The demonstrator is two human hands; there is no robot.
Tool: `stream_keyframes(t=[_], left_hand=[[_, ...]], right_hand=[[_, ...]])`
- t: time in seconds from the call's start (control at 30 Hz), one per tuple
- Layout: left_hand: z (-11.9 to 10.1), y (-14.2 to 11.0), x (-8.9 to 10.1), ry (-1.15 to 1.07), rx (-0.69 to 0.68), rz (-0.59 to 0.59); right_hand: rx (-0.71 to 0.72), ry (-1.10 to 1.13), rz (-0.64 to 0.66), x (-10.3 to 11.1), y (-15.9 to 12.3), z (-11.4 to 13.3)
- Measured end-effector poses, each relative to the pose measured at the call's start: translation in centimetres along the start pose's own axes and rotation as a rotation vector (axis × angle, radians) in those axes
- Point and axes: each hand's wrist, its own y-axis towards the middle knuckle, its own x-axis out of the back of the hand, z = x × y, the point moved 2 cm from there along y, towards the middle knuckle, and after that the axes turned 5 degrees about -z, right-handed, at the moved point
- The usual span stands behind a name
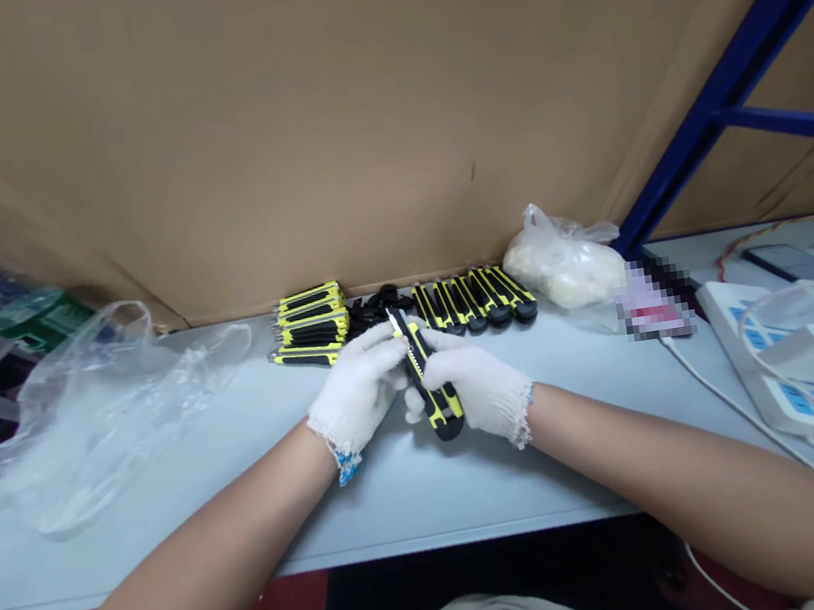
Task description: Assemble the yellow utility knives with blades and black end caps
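Note:
Between my two white-gloved hands is a black and yellow utility knife [429, 383], tilted, its metal tip end pointing up and away from me. My left hand [358, 385] pinches it near the tip. My right hand [474, 376] grips the body from the right, thumb along the top. Behind them on the table, a stack of yellow and black knives [310, 325] lies at the left. A row of knives with black rounded ends [478, 300] lies at the right. Small black parts [381, 304] are heaped between the two groups.
A clear plastic bag [112, 417] spreads over the table's left side. A tied bag with pale contents [559, 258] stands at the back right. Farther right are a white power strip [795, 372], cables and a phone [791, 261]. A blue metal frame [716, 80] rises there.

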Motion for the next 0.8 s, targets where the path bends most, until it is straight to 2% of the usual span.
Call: stream_keyframes(t=[0.13, 0.23, 0.4, 0.5, 0.63, 0.8], left_hand=[[-0.9, 0.1, 0.5, 0.042, -0.051, -0.054], [-0.6, 0.5, 0.8, 0.084, -0.056, -0.025], [0.3, 0.9, 0.7, 0.081, -0.055, 0.057], [0.5, 1.0, 0.7, 0.129, -0.058, 0.036], [0.6, 1.1, 1.0, 0.215, -0.056, -0.064], [-0.9, 1.4, 1.7, 0.133, -0.207, -0.360]], right_hand=[[-0.010, -0.106, -0.024, 0.1, 0.2, -0.4], [0.010, -0.188, -0.090, 0.0, 0.3, -0.6], [0.080, -0.176, -0.148, -0.1, 0.3, -0.5], [0.052, -0.162, -0.186, 0.1, 0.5, -0.6], [-0.047, -0.120, -0.203, 0.4, 0.8, -0.9], [0.020, -0.096, -0.092, 0.4, 0.8, -0.8]])
